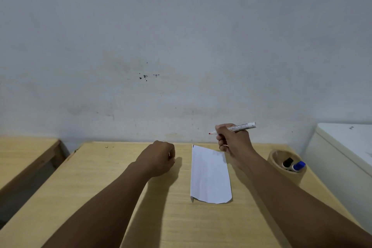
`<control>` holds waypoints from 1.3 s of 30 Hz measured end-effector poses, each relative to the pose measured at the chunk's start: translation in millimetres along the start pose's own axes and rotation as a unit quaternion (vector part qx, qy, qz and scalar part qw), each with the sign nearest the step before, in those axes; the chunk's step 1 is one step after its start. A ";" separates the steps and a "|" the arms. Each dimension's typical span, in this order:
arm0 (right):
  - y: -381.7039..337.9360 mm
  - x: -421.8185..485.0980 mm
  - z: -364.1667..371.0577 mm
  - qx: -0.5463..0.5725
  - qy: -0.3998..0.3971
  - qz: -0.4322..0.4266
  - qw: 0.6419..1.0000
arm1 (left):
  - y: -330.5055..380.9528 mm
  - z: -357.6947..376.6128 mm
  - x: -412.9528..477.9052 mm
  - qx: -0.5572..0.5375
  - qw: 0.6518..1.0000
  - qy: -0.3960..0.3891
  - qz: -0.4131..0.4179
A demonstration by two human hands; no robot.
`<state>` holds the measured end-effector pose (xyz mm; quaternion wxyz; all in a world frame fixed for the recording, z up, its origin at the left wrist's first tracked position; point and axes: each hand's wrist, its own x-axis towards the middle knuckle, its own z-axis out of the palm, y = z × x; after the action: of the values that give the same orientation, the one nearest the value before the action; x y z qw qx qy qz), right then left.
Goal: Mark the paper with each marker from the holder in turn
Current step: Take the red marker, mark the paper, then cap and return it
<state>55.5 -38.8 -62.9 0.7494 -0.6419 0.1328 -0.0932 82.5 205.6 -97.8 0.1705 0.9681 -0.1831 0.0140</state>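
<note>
A white strip of paper (210,175) lies on the wooden table (100,187), right of centre. My right hand (233,141) holds a white marker with a bare red tip (241,127) above the paper's far end; the tip points left and is off the paper. My left hand (159,157) is a closed fist resting on the table left of the paper; whether it hides the cap I cannot tell. A round tan holder (275,161) at the right holds a black-capped marker (287,162) and a blue-capped marker (299,166).
A grey-white wall (181,46) rises right behind the table's far edge. A white box-like unit (342,147) stands close to the right of the holder. Another wooden table (24,153) sits to the left across a gap.
</note>
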 end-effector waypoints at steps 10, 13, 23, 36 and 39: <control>33.2 21.8 6.7 -0.014 0.012 0.017 1.000 | 0.5 16.2 13.9 0.036 0.997 -0.075 0.004; 35.2 24.6 5.6 -0.003 0.011 0.026 1.000 | 7.2 9.5 9.7 0.042 0.999 -0.028 0.017; 47.3 28.9 10.7 -0.018 0.007 0.023 1.000 | 44.6 22.1 4.0 0.202 0.966 -0.023 0.159; 59.5 47.4 30.2 -0.122 -0.051 0.015 0.991 | 40.4 34.4 -1.3 0.112 0.982 -0.017 0.153; 57.6 51.1 33.7 -0.125 -0.069 0.013 0.990 | 41.5 36.5 -3.0 0.096 0.984 -0.014 0.146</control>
<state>112.9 -13.9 -119.0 0.6717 -0.7338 0.0994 -0.0214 63.5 158.1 -118.9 0.0704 0.9429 -0.3228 0.0431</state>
